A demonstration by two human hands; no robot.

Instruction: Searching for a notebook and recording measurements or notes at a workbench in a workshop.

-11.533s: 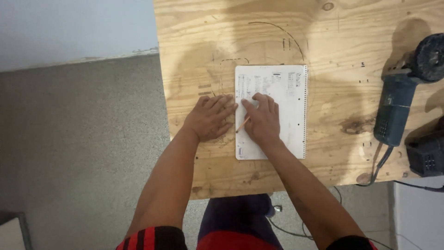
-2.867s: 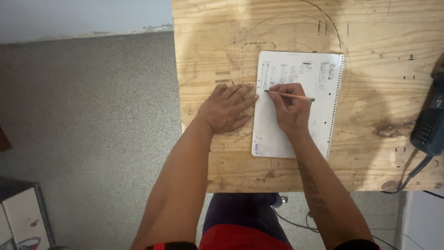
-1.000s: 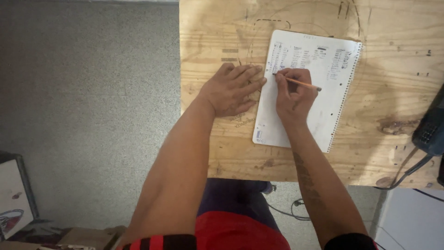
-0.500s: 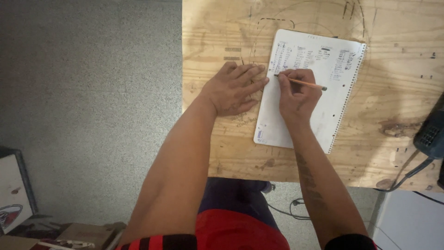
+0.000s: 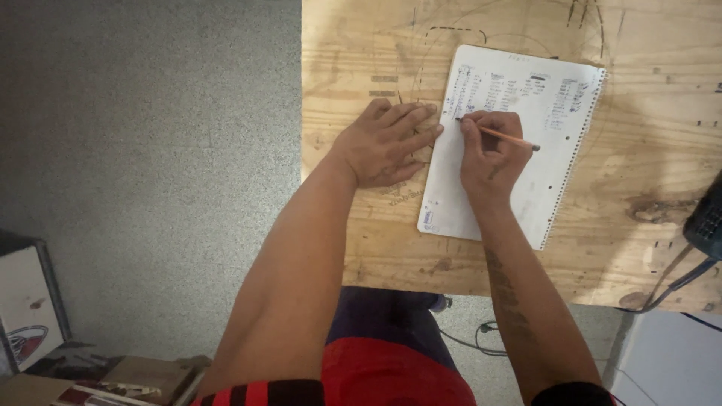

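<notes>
Gripping pencil (image 5: pixel 499 134) in right hand (image 5: pixel 490 154) | left hand (image 5: pixel 387 144) flat, open, beside notebook (image 5: pixel 519 188) edge

Pencil-marked plywood tabletop (image 5: pixel 602 248) with spiral notebook (image 5: pixel 526 195), flat left hand (image 5: pixel 383 146) and dark power tool (image 5: pixel 707 222).

dark blue power tool (image 5: pixel 707 223) cut off at right edge; handwriting on white spiral notebook (image 5: pixel 519 150) too small to read; framed white board (image 5: pixel 26 308) cropped at left edge.
</notes>
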